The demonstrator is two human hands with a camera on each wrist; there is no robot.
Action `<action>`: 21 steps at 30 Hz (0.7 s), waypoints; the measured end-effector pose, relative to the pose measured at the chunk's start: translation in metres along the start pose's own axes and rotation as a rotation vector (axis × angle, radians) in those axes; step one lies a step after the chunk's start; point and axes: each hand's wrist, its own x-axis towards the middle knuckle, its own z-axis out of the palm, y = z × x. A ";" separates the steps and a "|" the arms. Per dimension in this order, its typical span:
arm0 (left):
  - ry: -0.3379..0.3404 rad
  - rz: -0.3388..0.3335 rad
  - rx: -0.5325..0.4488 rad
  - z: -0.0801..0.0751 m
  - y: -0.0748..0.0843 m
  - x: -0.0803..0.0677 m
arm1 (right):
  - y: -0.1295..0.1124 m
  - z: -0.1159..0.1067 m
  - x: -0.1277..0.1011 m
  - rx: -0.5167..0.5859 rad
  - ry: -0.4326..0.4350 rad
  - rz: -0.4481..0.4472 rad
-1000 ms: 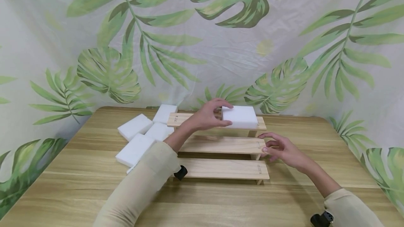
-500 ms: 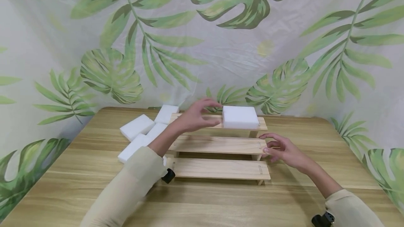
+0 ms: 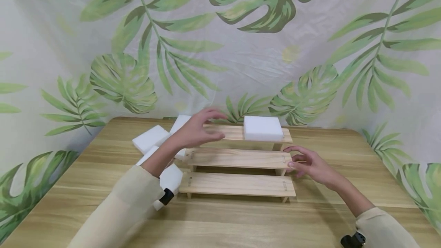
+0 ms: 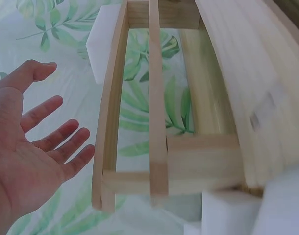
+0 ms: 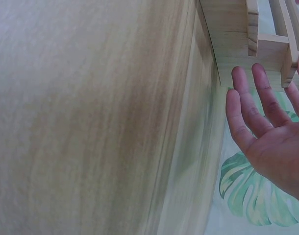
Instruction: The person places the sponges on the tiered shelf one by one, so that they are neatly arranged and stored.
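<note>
A three-tier wooden display stand (image 3: 237, 159) stands on the table with its steps rising toward the back. One white foam block (image 3: 263, 127) lies on the top tier near its right end. My left hand (image 3: 193, 131) hovers at the top tier's left end, thumb and fingers spread, nothing between them; the left wrist view shows its bare palm beside the stand. At the right end of the middle tier my right hand (image 3: 311, 167) grips the board's edge between thumb and forefinger. Its other fingers (image 5: 269, 100) extend loosely under that end.
Several more white foam blocks (image 3: 150, 139) lie in a loose cluster left of the stand, partly hidden by the left forearm. The wood-grain table (image 3: 241, 225) ends at the back against a leaf-print cloth (image 3: 248, 68).
My left hand has let go of the foam block on the top tier and drawn away to the left. The right hand stays at the middle tier's end.
</note>
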 end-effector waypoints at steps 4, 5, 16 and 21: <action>0.012 0.003 -0.009 -0.007 -0.005 -0.010 | 0.000 0.000 0.000 0.008 -0.003 -0.004; 0.015 0.001 -0.008 -0.009 -0.006 -0.012 | 0.000 0.001 0.000 0.007 -0.003 -0.005; 0.070 -0.029 0.029 -0.029 -0.019 -0.039 | 0.000 0.000 -0.001 -0.006 -0.001 -0.002; 0.110 -0.041 0.074 -0.037 -0.027 -0.051 | 0.000 0.000 -0.001 -0.002 -0.006 -0.001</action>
